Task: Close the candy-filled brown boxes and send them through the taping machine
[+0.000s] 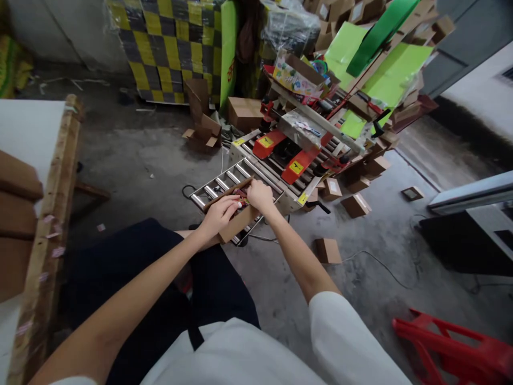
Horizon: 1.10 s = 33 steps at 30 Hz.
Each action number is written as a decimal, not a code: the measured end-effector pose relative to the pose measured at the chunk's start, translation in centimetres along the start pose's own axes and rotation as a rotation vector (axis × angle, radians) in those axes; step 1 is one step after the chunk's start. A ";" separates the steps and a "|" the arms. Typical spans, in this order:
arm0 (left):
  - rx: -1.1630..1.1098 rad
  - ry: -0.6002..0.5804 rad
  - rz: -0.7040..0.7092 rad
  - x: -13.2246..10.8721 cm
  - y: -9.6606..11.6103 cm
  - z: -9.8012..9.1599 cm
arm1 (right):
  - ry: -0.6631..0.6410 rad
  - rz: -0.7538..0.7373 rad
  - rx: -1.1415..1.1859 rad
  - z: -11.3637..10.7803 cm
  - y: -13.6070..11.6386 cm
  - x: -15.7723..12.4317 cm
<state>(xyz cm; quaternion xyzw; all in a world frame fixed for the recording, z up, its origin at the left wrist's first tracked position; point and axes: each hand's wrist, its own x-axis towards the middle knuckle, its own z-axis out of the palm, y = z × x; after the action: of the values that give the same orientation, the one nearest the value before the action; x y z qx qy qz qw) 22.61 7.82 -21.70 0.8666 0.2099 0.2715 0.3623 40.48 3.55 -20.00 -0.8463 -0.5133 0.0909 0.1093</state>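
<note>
A small open cardboard box rests on the short roller conveyor in front of me. Inside it lie red and dark packed items, too small and partly covered to name. My left hand reaches over the near left side of the box, its fingers stretched out over the contents. At the box's right end, my right hand has its fingers curled downward and closed at the opening. Its fingertips are hidden, so whatever they grip cannot be made out.
Beyond the rollers stands a carton-sealing machine with red guides and a green tape roll. Small cartons lie on the floor to the right. A wooden-edged table holds boxes at left; a red stool is lower right.
</note>
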 end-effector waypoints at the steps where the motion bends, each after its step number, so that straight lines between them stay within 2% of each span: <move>1: 0.062 0.064 0.033 -0.6 0.2 -0.2 | 0.021 0.031 -0.006 0.5 -0.5 0.3; 4: 0.313 0.303 0.054 -2.6 0.4 -0.6 | 0.113 0.071 -0.009 1.9 -1.3 0.6; 6: 0.419 0.380 -0.021 -3.6 0.1 -0.9 | 0.221 0.066 -0.015 2.7 -1.3 0.4; 7: 0.421 0.369 -0.071 -4.0 -0.2 -0.9 | 0.282 0.064 -0.019 3.1 -1.3 0.2; 9: 0.360 0.275 -0.150 -4.3 -0.9 -0.9 | 0.381 0.058 -0.015 3.7 -1.1 0.0; 11: 0.306 0.195 -0.161 -4.5 -1.5 -0.6 | 0.437 0.081 0.037 4.1 -0.7 0.1; 13: 0.308 0.188 -0.097 -4.6 -1.8 -0.2 | 0.488 0.122 0.161 4.1 -0.2 0.4; 16: 0.344 0.153 0.081 -4.9 -2.0 0.1 | 0.595 0.218 0.416 3.6 0.7 0.7; 18: 0.398 0.094 0.156 -5.0 -2.1 0.0 | 0.671 0.288 0.522 3.5 0.8 0.2; 20: 0.460 0.055 0.172 -5.1 -2.2 -0.3 | 0.719 0.338 0.540 4.3 0.0 -1.3; 22: 0.492 0.035 0.168 -5.2 -2.0 -0.7 | 0.679 0.313 0.496 5.8 -1.3 -3.5; 26: 0.459 0.041 0.099 -5.4 -0.5 -1.2 | 0.399 0.062 0.346 8.3 -2.5 -6.3; 30: 0.340 0.068 -0.083 -3.8 0.3 -1.3 | 0.171 -0.187 0.250 7.1 -0.3 -4.5; 33: 0.187 0.075 -0.182 -1.3 -0.9 -0.9 | 0.057 -0.233 0.240 5.9 1.0 -3.5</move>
<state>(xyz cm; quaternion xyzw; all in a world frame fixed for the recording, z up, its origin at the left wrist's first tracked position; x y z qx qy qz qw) 20.94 8.17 -22.28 0.8631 0.3255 0.2488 0.2952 38.14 0.50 -25.81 -0.7641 -0.5901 0.1141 0.2342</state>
